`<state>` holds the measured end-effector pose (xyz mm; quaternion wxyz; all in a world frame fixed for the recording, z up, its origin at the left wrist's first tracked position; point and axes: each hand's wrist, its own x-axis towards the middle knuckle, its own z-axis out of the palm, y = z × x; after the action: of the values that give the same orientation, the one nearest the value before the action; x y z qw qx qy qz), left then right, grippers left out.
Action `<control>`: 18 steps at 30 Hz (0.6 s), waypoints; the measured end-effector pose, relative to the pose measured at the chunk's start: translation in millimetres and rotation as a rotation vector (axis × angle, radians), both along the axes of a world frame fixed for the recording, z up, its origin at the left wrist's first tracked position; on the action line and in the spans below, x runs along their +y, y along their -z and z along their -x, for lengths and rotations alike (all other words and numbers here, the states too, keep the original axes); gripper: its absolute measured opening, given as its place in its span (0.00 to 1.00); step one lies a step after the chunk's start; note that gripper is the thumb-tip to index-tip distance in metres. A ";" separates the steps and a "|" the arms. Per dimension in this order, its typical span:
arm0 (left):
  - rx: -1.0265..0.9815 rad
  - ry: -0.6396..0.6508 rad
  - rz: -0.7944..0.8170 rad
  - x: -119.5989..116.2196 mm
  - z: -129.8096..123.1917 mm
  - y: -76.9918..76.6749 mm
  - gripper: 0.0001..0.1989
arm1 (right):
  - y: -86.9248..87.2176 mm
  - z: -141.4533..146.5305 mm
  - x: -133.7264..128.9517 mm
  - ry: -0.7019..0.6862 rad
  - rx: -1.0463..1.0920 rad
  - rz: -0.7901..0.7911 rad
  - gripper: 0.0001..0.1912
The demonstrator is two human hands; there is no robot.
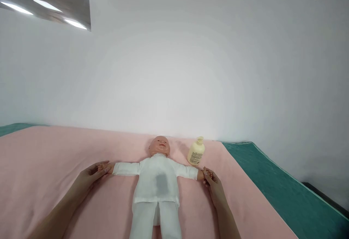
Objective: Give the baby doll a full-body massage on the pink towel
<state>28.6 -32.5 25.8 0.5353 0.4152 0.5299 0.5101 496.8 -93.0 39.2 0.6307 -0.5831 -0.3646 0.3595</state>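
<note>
A baby doll (147,186) in a white long-sleeved top and white trousers lies on its back, head toward the wall, arms stretched out sideways. A grey patch marks the front of the top. At the left, my left hand (94,173) is closed around one of the doll's hands, thumb on top. My right hand (214,182) pinches the doll's other hand between thumb and fingers. Just beyond that hand stands a pale yellow pump bottle (196,152) with a printed label, apart from my fingers. The doll's lower legs run out of the picture.
Beneath the doll a pink cloth (89,142) is spread over a green surface (275,177), which shows at both sides. A white wall (174,68) rises directly behind. A dark edge (324,199) lies at the far right.
</note>
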 end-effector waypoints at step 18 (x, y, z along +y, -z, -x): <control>-0.136 -0.079 0.022 12.2 4.1 15.2 0.18 | 14.9 -6.6 11.2 0.113 -0.130 -0.021 0.22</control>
<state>24.5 -20.4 10.6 0.5539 0.3525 0.5140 0.5520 503.4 -81.9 24.3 0.6311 -0.6182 -0.3751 0.2809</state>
